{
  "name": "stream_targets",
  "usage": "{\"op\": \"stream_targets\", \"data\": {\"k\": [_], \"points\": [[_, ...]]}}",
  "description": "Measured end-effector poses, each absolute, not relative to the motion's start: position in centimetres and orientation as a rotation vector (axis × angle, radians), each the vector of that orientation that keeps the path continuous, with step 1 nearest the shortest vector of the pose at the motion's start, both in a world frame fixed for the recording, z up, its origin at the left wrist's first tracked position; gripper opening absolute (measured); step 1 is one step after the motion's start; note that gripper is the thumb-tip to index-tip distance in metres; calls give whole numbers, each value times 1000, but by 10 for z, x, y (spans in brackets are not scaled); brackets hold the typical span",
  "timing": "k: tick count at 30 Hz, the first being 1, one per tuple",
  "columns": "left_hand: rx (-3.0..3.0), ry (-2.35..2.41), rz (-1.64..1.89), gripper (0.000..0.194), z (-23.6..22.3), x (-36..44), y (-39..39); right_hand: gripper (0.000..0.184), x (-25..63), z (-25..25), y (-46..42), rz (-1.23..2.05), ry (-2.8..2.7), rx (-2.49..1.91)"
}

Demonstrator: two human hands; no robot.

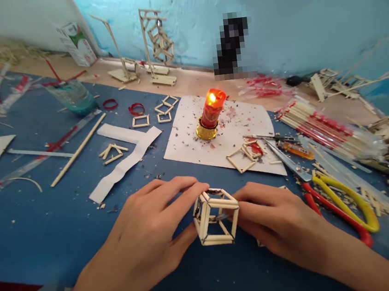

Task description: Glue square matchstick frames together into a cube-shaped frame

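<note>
A small open cage of short wooden sticks [220, 240] is held up at the table's front edge, its joints dark. My left hand [157, 219] grips it from the left, fingers over the top left corner and thumb low on the side. My right hand [279, 220] closes on its right side, fingertips at the right-hand stick. A small greyish tip shows inside the cage; I cannot tell what it belongs to. Beyond the hands, a lit red candle [213, 109] on a gold base stands on a white paper sheet [183, 142]. Stick squares [241, 159] lie on the sheet's front right.
Scissors [346, 199] with red and yellow handles lie right, beside an orange cutter [297, 150] and bagged sticks [328, 127]. Left are paper strips [123, 167], a long stick [78, 150] and a glass of blue-green liquid [74, 98]. Stick models [161, 42] stand at the wall.
</note>
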State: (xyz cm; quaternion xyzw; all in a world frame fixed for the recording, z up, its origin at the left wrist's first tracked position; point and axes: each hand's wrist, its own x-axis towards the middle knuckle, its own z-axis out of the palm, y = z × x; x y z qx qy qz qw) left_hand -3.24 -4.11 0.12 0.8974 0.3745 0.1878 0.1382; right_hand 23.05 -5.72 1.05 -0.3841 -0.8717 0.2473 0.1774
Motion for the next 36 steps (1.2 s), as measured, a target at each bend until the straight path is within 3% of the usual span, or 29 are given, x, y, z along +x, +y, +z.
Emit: {"op": "stream_targets", "data": {"k": [5,10,13,19,26,29,32,36], "points": [[2862,1126,598,38,41,-32,-22,20,239,37,-44,457,-2397,-1007],[3023,1507,615,38,89,-33,11,13,244,62,-2,23,-2180,-1048],[2994,1711,615,42,105,-28,36,12,245,69,36,-75,-2028,-1163],[3009,1825,373,38,93,-22,72,15,244,52,98,-37,-2079,-1146],[2982,1869,246,30,63,-81,61,17,280,45,98,-9,-2100,-1263],[2821,1960,600,33,76,-99,42,12,289,51,80,50,-2025,-1346],[2636,1558,1167,34,93,-92,18,10,281,57,50,180,-1952,-1358],[2622,1215,1383,49,97,-58,-13,19,260,60,-4,397,-1903,-1285]]}}
